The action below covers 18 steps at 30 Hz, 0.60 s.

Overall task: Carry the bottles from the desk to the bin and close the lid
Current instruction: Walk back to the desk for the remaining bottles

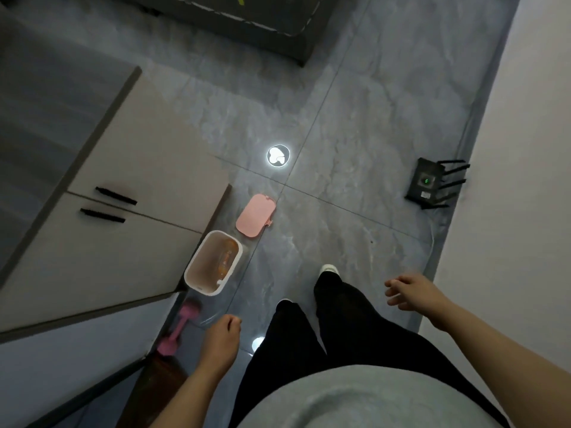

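Observation:
A small white bin (197,281) stands open on the floor against the cabinet. An orange bottle (228,257) lies inside it. The pink lid (255,215) rests flat on the tiles just beyond the bin. My left hand (221,338) is curled just short of the bin's near rim and appears to grip a clear, faintly visible bottle (206,315) that points towards the bin. My right hand (412,293) hangs out to the right above the floor, fingers loosely apart, holding nothing.
A beige cabinet (129,211) with black handles fills the left. A pink dumbbell (179,329) lies by its corner. A black router (432,183) sits by the right wall. Dark furniture (262,17) stands at the far end. My legs (324,329) stand to the right of the bin.

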### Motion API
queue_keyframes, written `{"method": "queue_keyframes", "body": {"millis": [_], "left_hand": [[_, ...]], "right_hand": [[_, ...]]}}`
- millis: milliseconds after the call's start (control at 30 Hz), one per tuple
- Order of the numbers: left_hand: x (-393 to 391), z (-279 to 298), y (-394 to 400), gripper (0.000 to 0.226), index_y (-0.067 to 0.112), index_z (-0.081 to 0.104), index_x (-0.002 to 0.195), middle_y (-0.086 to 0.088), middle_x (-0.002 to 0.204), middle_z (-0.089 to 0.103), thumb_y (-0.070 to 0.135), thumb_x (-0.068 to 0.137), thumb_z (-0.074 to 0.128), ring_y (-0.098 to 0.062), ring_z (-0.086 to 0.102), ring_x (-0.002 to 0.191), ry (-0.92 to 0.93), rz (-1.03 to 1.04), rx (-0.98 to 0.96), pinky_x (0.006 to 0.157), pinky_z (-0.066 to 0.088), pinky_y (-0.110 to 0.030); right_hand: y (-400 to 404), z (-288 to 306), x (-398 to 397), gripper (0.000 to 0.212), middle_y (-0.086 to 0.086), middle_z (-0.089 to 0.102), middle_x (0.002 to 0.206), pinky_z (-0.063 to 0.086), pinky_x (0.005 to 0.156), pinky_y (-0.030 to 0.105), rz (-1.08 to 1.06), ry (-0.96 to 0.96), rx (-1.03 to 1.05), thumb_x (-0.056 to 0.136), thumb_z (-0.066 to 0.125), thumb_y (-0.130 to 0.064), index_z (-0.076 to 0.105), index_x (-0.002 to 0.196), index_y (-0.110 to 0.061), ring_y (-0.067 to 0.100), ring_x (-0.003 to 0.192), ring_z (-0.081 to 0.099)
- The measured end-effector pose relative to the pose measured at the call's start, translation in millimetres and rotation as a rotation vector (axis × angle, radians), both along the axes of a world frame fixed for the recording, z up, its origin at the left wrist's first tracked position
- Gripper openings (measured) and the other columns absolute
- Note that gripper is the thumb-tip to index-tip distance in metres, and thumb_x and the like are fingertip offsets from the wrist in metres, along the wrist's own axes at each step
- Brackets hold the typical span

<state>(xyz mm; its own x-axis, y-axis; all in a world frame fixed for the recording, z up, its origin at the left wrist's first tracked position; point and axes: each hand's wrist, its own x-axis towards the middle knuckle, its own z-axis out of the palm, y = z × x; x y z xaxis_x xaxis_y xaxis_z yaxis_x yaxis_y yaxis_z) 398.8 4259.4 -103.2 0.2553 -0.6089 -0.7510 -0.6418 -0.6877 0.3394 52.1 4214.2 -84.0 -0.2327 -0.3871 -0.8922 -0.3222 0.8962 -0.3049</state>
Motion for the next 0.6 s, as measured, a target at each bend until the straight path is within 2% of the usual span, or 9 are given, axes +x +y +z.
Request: {"method": "queue_keyframes", "body": {"millis": [133, 233, 333, 467, 600], "left_hand": [[-29, 5, -34, 0.024, 0.01, 0.054, 0.072, -0.011, 0.083, 0.059, 0.011, 0.094, 0.043, -0.022, 0.055, 0.082, -0.009, -0.041, 0.0, 0.075, 0.042, -0.035], [-51, 7, -63, 0.035, 0.021, 0.049, 0.06, -0.012, 0.08, 0.059, 0.01, 0.094, 0.044, -0.025, 0.057, 0.083, -0.007, -0.04, -0.028, 0.075, 0.041, -0.034], [-66, 6, -84, 0.035, 0.022, 0.048, 0.061, -0.019, 0.087, 0.064, 0.012, 0.094, 0.044, -0.032, 0.061, 0.089, -0.015, -0.057, -0.019, 0.081, 0.046, -0.04], [-70, 4, -108, 0.03, 0.021, 0.054, 0.065, -0.02, 0.09, 0.067, 0.013, 0.093, 0.046, -0.033, 0.063, 0.09, -0.029, -0.065, -0.01, 0.081, 0.047, -0.04], [-62, -3, -144, 0.023, 0.011, 0.062, 0.072, -0.028, 0.094, 0.068, 0.009, 0.092, 0.05, -0.04, 0.064, 0.091, -0.026, -0.023, 0.029, 0.084, 0.048, -0.044]], "right_hand": [[-4, 4, -46, 0.02, 0.011, 0.056, 0.073, 0.038, 0.052, 0.023, -0.143, -0.033, -0.031, 0.098, 0.038, -0.008, 0.057, 0.096, 0.0, 0.018, 0.057, 0.051], [-18, 4, -75, 0.021, 0.01, 0.057, 0.074, 0.039, 0.052, 0.023, -0.193, -0.028, -0.07, 0.097, 0.038, -0.008, 0.057, 0.088, -0.004, 0.018, 0.058, 0.053], [-34, 6, -95, 0.026, 0.009, 0.059, 0.073, 0.041, 0.053, 0.024, -0.248, -0.02, -0.11, 0.097, 0.039, -0.008, 0.057, 0.078, -0.009, 0.019, 0.059, 0.056], [-59, 9, -110, 0.024, 0.008, 0.061, 0.073, 0.044, 0.054, 0.023, -0.31, -0.029, -0.131, 0.097, 0.04, -0.01, 0.058, 0.083, -0.008, 0.019, 0.061, 0.059], [-85, 8, -119, 0.022, 0.008, 0.061, 0.073, 0.044, 0.055, 0.025, -0.358, -0.019, -0.119, 0.097, 0.039, -0.009, 0.058, 0.086, -0.006, 0.019, 0.061, 0.059]]}}
